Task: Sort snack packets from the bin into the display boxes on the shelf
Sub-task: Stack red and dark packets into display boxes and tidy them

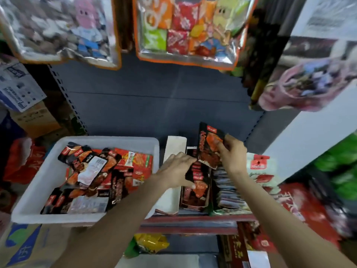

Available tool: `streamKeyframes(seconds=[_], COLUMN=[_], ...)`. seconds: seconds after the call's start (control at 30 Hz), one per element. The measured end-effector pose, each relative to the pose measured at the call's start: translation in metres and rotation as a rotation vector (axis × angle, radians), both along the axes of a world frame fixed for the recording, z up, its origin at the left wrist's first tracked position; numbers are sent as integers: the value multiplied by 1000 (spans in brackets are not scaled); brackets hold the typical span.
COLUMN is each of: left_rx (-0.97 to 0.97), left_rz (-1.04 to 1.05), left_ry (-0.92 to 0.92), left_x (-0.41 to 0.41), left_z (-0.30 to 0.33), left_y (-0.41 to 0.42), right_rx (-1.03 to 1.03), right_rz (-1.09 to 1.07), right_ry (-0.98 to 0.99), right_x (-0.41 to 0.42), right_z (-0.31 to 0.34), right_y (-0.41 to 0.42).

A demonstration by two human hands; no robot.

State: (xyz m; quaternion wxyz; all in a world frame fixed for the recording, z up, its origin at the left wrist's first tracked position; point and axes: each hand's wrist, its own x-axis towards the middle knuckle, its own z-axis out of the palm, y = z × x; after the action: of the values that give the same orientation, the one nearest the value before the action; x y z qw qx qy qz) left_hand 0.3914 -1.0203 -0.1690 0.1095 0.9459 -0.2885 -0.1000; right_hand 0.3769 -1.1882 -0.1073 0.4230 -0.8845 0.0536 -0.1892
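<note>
At your far left sits the white bin (38, 182), resting on the shelf's left end and heaped with snack packets (92, 175) — mostly black-and-red ones, some turned over to show pale backs, with a few brighter red packets toward its right wall. Just right of the bin stands the display box (174, 192), its white flap upright at the back and its white side wall facing you.

Your left hand (176, 171) reaches over that wall with the fingers spread and fairly straight, fingertips pressing against the row of black-and-red packets (197, 182) standing on edge inside the box; it grips nothing that you can see. Your right hand (230, 153) is just beside it, a little higher, pinching one black-and-red packet (209, 146) between thumb and curled fingers. That packet is upright, tilted slightly, its lower edge touching the top of the row in the box.

To the right of that row stands a second row of pale grey-blue packets (226, 190), and beyond it a stack of white packets with red labels (260, 167). The red shelf edge (193, 219) runs below the boxes. Overhead hang clear bags of assorted snacks (185, 29) — blurred, so their contents are hard to read.
</note>
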Motion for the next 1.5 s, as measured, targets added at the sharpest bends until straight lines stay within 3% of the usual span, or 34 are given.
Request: streamKeyframes(seconds=[0.13,0.3,0.47,0.63,0.83,0.97,1.07,1.17,1.3,1.5], left_rx=[270,459,276,49,39,-27,-35,-40,-28,-180], left_rz=[-99,-94,-91,-98,-117,-63,-36,-19,1,129], left_ry=[-259,-317,-238,-22,46,51,49,64,76,70], left_x=[9,13,8,-5,-14,-17,-19,-22,-26,-35], left_z=[-8,-8,-2,1,3,5,7,9,10,9], left_y=[-16,-28,-20,8,15,17,21,24,25,42], right_rx=[39,100,106,-13,-221,-354,-324,-300,-465,-477], right_rz=[-22,-6,-34,85,328,440,455,430,480,382], right_ry=[69,131,98,79,109,266,414,420,527,319], right_x=[2,5,6,2,6,10,8,6,6,0], right_z=[-13,-19,-18,-13,0,-12,-26,-31,-37,-31], right_y=[-13,-19,-20,-13,-3,-1,0,0,-1,18])
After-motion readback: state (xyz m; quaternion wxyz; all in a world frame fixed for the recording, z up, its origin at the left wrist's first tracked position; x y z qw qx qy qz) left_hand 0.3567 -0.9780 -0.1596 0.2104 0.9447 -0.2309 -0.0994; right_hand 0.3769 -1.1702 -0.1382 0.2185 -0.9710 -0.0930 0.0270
